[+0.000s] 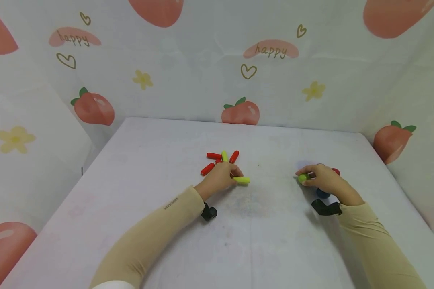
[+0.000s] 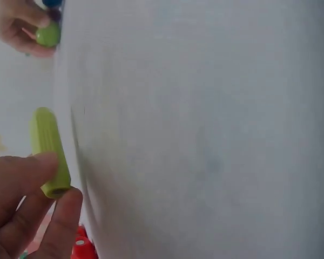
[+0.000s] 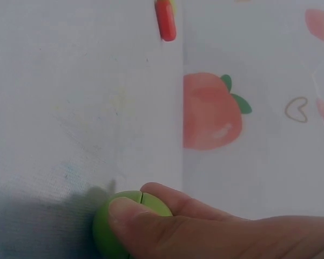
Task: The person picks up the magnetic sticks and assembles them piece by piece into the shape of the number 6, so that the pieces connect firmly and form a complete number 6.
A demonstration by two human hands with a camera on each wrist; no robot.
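Observation:
My left hand (image 1: 218, 176) pinches a yellow-green rod (image 1: 242, 181) between thumb and fingers. In the left wrist view this rod (image 2: 49, 145) has lengthwise ridges, one rounded end and one hollow end. Beside that hand lie several red rods (image 1: 207, 169) and another yellow-green rod (image 1: 224, 155), partly hidden by it. On the right, my right hand (image 1: 323, 178) grips a green ball (image 1: 303, 178) low over the table. A seam line crosses the ball (image 3: 109, 229) in the right wrist view, where thumb and finger hold it.
A blue ball (image 1: 323, 194) and a red ball (image 1: 335, 171) sit around the right hand, partly covered by it. Both wrists carry black camera mounts (image 1: 209, 212). The white cloth-covered table (image 1: 246, 241) meets a printed fabric backdrop (image 1: 195, 72) at its far edge.

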